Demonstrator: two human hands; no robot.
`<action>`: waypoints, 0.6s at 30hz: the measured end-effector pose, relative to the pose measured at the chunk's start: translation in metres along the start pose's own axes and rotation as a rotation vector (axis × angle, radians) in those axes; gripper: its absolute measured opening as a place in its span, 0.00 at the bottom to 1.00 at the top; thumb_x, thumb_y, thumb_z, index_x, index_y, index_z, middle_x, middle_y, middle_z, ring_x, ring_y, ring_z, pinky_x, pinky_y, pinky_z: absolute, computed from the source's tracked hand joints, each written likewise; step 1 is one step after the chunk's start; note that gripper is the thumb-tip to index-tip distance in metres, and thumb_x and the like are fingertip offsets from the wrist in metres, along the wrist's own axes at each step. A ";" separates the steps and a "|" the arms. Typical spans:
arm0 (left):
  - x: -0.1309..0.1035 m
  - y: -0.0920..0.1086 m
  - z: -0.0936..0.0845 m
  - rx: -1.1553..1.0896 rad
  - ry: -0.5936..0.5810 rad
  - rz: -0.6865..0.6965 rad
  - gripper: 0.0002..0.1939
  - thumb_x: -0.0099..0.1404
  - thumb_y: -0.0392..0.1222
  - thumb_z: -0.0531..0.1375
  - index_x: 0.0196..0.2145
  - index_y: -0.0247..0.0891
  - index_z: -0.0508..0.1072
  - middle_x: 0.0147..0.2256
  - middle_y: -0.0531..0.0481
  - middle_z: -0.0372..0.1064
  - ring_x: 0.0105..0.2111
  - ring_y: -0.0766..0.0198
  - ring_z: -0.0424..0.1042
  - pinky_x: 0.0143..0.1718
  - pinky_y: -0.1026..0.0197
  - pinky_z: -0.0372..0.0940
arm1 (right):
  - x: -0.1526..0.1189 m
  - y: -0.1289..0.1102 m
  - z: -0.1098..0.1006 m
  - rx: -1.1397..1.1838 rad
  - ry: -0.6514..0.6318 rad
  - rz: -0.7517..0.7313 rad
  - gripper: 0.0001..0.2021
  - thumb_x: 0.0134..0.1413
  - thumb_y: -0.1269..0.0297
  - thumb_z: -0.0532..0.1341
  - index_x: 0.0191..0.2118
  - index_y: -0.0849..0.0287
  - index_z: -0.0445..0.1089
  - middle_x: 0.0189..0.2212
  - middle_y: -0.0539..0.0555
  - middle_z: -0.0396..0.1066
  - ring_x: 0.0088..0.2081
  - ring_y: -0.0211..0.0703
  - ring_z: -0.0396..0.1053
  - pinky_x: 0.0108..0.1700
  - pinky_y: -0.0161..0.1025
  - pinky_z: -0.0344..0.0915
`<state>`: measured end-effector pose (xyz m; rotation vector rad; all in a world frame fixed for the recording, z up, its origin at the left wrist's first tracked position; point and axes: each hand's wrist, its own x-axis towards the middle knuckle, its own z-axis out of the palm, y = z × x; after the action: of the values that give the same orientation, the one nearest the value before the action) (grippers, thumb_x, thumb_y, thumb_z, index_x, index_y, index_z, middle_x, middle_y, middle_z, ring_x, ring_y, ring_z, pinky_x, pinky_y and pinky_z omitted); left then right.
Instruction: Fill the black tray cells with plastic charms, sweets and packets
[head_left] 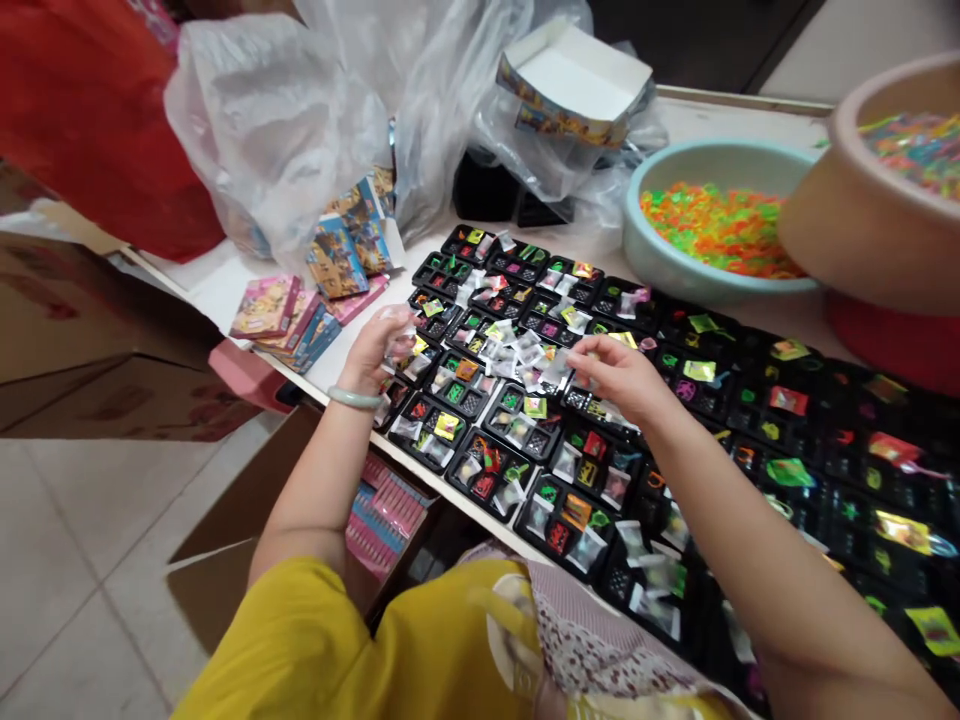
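Note:
Many black plastic trays (480, 470) cover the table, each compartment holding small coloured toys and clear sachets. My left hand (379, 350), with a pale green bangle on its wrist, is closed around a bunch of small clear sachets (401, 338) over the trays' left edge. My right hand (619, 372) hovers over the middle trays and pinches a single clear sachet (559, 368) between thumb and fingers. A loose heap of sachets (517, 350) lies on the trays between my two hands.
A pale green basin (675, 270) of neon plastic pieces stands at the back, a pink basin (862, 220) beside it on the right. Plastic bags (277, 130), an open white box (574, 80) and stacked colourful cartons (300, 315) sit at the left. A cardboard box (247, 520) stands on the floor.

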<state>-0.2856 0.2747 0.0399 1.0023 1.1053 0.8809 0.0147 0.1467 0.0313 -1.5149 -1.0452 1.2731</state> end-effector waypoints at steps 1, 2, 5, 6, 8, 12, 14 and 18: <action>0.006 0.003 -0.009 -0.010 0.027 0.001 0.19 0.45 0.47 0.66 0.32 0.38 0.63 0.28 0.55 0.66 0.17 0.77 0.56 0.12 0.71 0.41 | 0.011 -0.006 0.008 -0.009 -0.018 -0.028 0.18 0.41 0.48 0.66 0.30 0.56 0.65 0.17 0.43 0.61 0.18 0.31 0.53 0.21 0.31 0.46; 0.011 0.006 -0.019 -0.014 0.059 0.006 0.19 0.45 0.46 0.66 0.32 0.38 0.63 0.28 0.55 0.66 0.17 0.77 0.56 0.12 0.71 0.40 | 0.023 -0.012 0.018 -0.023 -0.041 -0.053 0.17 0.42 0.50 0.66 0.30 0.57 0.66 0.17 0.44 0.62 0.18 0.31 0.54 0.22 0.31 0.48; 0.023 0.013 -0.044 -0.011 0.124 0.005 0.19 0.45 0.46 0.65 0.32 0.38 0.63 0.26 0.55 0.65 0.16 0.77 0.54 0.12 0.71 0.39 | 0.061 -0.029 0.052 -0.068 -0.107 -0.087 0.11 0.46 0.57 0.65 0.30 0.58 0.67 0.17 0.44 0.62 0.20 0.32 0.57 0.24 0.32 0.52; 0.026 0.014 -0.050 -0.006 0.125 0.000 0.19 0.45 0.46 0.65 0.32 0.38 0.63 0.25 0.55 0.65 0.15 0.77 0.54 0.12 0.71 0.39 | 0.074 -0.034 0.064 -0.085 -0.116 -0.081 0.09 0.47 0.59 0.65 0.29 0.58 0.67 0.17 0.44 0.62 0.21 0.33 0.58 0.25 0.32 0.53; 0.032 0.014 -0.059 0.013 0.101 -0.012 0.18 0.45 0.45 0.65 0.32 0.37 0.63 0.25 0.55 0.65 0.15 0.78 0.54 0.12 0.71 0.40 | 0.101 -0.040 0.088 -0.130 -0.120 -0.045 0.06 0.48 0.64 0.64 0.28 0.59 0.66 0.17 0.43 0.61 0.21 0.32 0.59 0.26 0.31 0.55; 0.044 0.012 -0.064 0.071 0.084 -0.005 0.19 0.44 0.45 0.66 0.32 0.35 0.66 0.25 0.55 0.64 0.15 0.78 0.55 0.12 0.71 0.41 | 0.145 -0.041 0.132 -0.335 -0.134 0.029 0.03 0.49 0.69 0.62 0.28 0.60 0.67 0.18 0.44 0.63 0.20 0.31 0.60 0.28 0.31 0.60; 0.050 0.009 -0.063 0.090 0.089 0.000 0.20 0.44 0.45 0.67 0.33 0.35 0.68 0.24 0.56 0.63 0.15 0.77 0.56 0.13 0.71 0.41 | 0.160 -0.039 0.151 -0.547 -0.155 0.010 0.01 0.50 0.68 0.62 0.30 0.60 0.70 0.21 0.46 0.68 0.23 0.33 0.65 0.31 0.32 0.63; 0.062 0.004 -0.059 0.118 0.047 -0.015 0.20 0.46 0.45 0.68 0.35 0.36 0.69 0.24 0.56 0.64 0.14 0.77 0.57 0.12 0.71 0.42 | 0.175 -0.038 0.170 -0.870 -0.196 -0.040 0.05 0.51 0.69 0.61 0.35 0.58 0.74 0.33 0.53 0.76 0.36 0.41 0.72 0.39 0.36 0.66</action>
<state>-0.3292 0.3457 0.0179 1.0738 1.2151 0.8384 -0.1346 0.3422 0.0066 -1.9907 -1.9054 0.9832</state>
